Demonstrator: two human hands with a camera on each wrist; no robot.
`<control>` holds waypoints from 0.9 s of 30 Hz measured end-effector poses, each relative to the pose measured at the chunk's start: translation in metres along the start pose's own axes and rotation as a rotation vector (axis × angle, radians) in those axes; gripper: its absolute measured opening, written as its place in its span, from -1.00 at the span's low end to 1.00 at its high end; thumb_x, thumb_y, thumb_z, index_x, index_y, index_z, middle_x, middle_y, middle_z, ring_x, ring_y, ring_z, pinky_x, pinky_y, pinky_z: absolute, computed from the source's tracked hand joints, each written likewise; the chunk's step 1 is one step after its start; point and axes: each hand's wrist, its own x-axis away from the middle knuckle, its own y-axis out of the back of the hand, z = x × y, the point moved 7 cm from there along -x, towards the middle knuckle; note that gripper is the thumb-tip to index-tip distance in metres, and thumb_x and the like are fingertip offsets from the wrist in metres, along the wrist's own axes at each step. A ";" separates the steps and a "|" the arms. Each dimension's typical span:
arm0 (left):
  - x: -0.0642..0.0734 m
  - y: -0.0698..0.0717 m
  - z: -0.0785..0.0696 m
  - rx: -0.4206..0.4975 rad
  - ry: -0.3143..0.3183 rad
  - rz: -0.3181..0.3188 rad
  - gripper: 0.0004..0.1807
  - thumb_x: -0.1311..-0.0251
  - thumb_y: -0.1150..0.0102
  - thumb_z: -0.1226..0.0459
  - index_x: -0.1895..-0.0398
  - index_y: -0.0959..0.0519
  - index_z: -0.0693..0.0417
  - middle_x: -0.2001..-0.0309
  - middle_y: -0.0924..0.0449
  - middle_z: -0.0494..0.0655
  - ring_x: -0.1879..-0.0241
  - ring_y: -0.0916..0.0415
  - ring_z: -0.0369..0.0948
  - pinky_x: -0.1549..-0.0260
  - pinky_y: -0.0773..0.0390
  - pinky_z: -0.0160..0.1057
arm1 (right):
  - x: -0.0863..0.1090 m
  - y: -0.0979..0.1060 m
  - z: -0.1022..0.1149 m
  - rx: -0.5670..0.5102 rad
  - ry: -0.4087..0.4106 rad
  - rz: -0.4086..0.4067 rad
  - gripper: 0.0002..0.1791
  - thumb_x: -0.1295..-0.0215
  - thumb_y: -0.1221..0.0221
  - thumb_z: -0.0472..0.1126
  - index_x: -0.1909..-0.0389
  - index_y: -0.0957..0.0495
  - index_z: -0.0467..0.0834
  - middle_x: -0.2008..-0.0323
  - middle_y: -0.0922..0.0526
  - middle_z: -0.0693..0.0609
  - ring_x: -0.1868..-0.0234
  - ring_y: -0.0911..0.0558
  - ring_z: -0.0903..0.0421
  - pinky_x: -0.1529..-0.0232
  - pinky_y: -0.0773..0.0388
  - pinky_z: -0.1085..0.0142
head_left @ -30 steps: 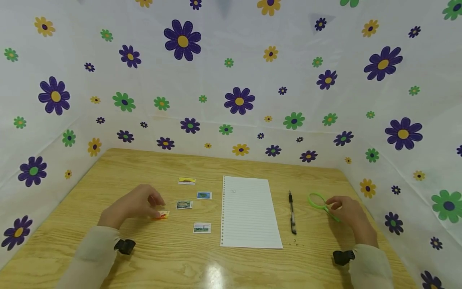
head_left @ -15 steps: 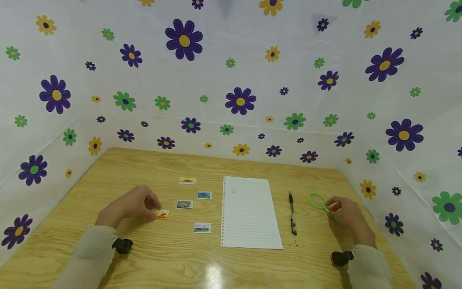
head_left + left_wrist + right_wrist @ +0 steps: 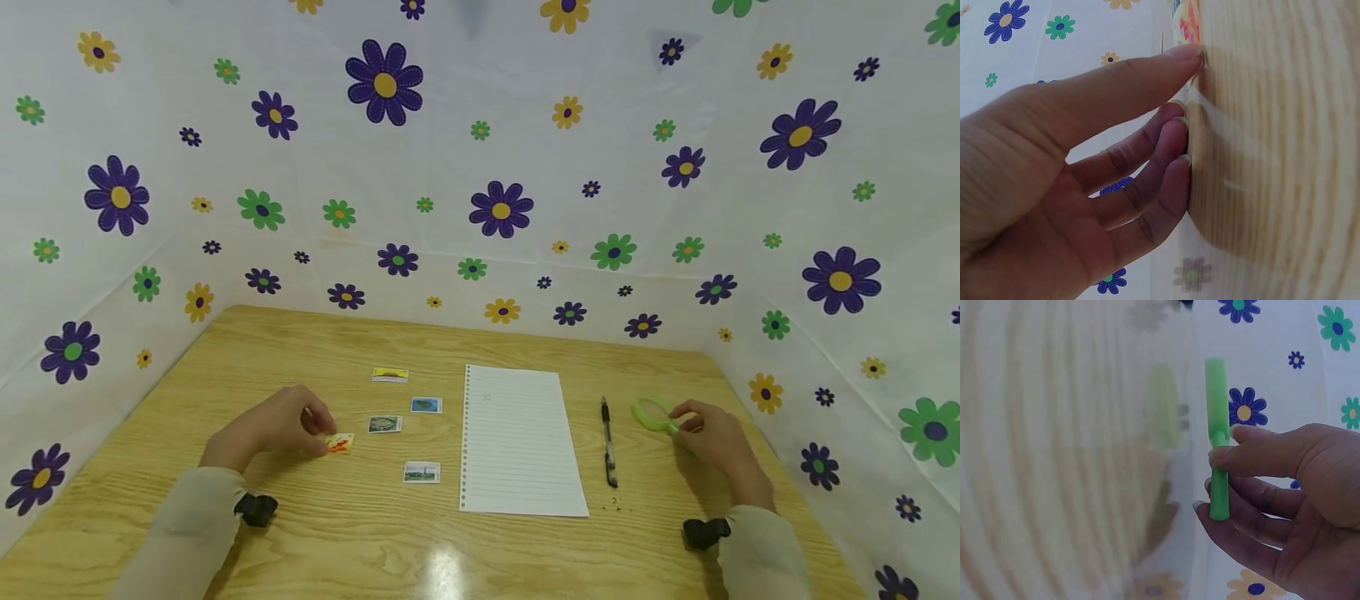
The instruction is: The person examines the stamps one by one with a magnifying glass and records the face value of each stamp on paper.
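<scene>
My left hand (image 3: 266,429) rests low on the wooden table, its thumb tip at the near edge of a red and yellow stamp (image 3: 341,443). In the left wrist view the other fingers are loosely bent with their tips at the tabletop, and part of the stamp (image 3: 1188,22) shows beyond the thumb. My right hand (image 3: 716,437) pinches the handle of a green magnifying glass (image 3: 1217,400) between thumb and fingers. The magnifying glass is raised off the table, seen edge-on in the right wrist view.
More stamps lie flat: a yellow one (image 3: 390,376), a blue one (image 3: 427,405) and two greenish ones, including the nearest (image 3: 422,472). A lined sheet (image 3: 525,450) with faint writing lies mid-table, a black pen (image 3: 609,446) to its right. Flower-printed cloth (image 3: 442,158) walls three sides.
My right hand has lifted the magnifying glass off the table and shifted it slightly left. My left hand has settled beside the red and yellow stamp, uncovering more of it.
</scene>
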 end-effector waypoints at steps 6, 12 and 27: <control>0.000 -0.001 0.000 0.001 0.017 0.004 -0.79 0.02 -0.62 0.29 0.29 -0.78 0.03 0.23 -0.73 -0.12 0.26 -0.55 -0.20 0.19 -0.62 -0.21 | -0.006 -0.001 0.038 -0.031 0.110 -0.038 -0.75 -0.27 -0.26 -0.42 0.04 -0.66 -0.28 0.31 -0.75 -0.24 0.35 -0.70 -0.07 0.41 -0.59 0.17; 0.001 0.000 -0.002 0.001 0.037 -0.005 -0.77 0.02 -0.62 0.29 0.27 -0.78 0.05 0.21 -0.73 -0.10 0.25 -0.55 -0.20 0.18 -0.64 -0.18 | -0.016 -0.010 0.081 -0.056 0.204 -0.041 -0.77 -0.29 -0.26 -0.44 0.06 -0.70 -0.26 0.35 -0.76 -0.17 0.40 -0.67 0.04 0.42 -0.56 0.21; 0.000 -0.001 -0.002 -0.005 0.048 0.001 -0.78 0.01 -0.61 0.30 0.28 -0.78 0.05 0.24 -0.73 -0.13 0.26 -0.55 -0.20 0.17 -0.63 -0.17 | -0.031 -0.058 0.189 0.005 0.364 0.070 -0.78 -0.28 -0.29 -0.40 0.12 -0.76 -0.11 0.37 -0.73 0.00 0.38 -0.64 0.16 0.37 -0.59 0.28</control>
